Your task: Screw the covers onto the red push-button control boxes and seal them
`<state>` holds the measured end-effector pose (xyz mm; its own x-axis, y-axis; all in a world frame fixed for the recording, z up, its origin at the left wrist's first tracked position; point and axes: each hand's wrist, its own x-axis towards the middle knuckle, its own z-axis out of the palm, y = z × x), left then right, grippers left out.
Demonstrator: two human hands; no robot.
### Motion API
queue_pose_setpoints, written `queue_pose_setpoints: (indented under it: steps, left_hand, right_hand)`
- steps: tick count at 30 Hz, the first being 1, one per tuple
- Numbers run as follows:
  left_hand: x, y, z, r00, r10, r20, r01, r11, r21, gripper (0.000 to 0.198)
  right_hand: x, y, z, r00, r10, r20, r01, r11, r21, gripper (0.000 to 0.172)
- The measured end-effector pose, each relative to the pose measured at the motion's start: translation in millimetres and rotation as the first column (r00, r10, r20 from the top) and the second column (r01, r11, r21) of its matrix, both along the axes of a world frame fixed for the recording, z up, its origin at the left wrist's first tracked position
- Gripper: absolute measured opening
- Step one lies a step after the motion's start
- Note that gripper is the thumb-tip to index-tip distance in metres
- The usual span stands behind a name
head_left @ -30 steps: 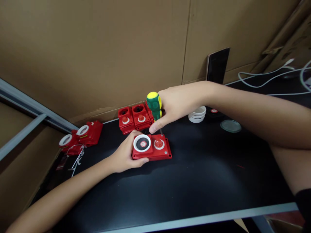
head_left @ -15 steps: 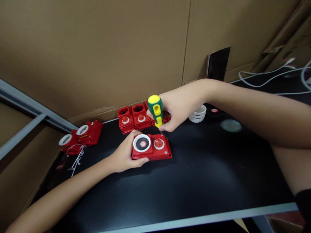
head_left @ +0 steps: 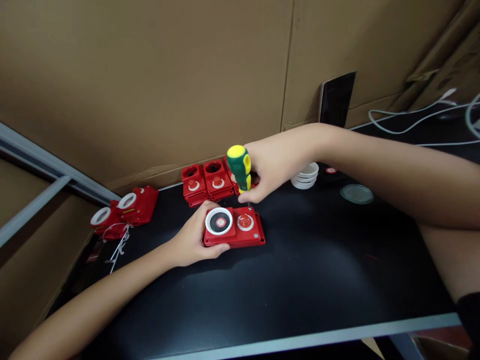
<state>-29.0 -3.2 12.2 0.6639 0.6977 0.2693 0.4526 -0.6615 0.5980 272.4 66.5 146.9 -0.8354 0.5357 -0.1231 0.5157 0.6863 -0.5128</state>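
A red rectangular device [head_left: 234,228] with a white-ringed black disc and a red button lies on the black table [head_left: 300,280]. My left hand [head_left: 191,240] grips its left end, thumb on top near the disc. My right hand [head_left: 273,162] is closed round a green and yellow screwdriver [head_left: 240,167], held upright with its tip at the device's far right corner.
Several red housings [head_left: 206,182] stand against the cardboard wall behind. More red units with white rings [head_left: 123,210] and loose wire lie at the left. A stack of white rings [head_left: 305,176], a round clear lens [head_left: 356,194], a dark tablet [head_left: 335,100] and white cables [head_left: 420,117] are at the right.
My right hand has turned the screwdriver handle in place, so the green and yellow faces show differently. The left hand and the device have stayed put.
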Motion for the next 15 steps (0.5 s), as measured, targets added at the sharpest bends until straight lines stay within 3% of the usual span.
queue_pose_setpoints:
  steps: [4,10,15]
  left_hand:
    - [0.3,0.2,-1.0,1.000,0.000,-0.001,0.000,1.000,0.001,0.069]
    - [0.3,0.0,-0.7,1.000,0.011,-0.010,-0.011,1.000,-0.003,0.071]
    - [0.0,0.4,0.8,1.000,0.010,-0.025,-0.010,1.000,-0.010,0.070]
  right_hand:
    - [-0.4,0.2,-0.7,0.994,0.088,0.061,-0.088,0.996,0.010,0.025]
    - [-1.7,-1.1,1.3,0.996,0.040,0.086,-0.043,0.998,0.040,0.027]
    - [0.9,-2.0,0.7,1.000,-0.003,0.003,0.003,1.000,0.021,0.046]
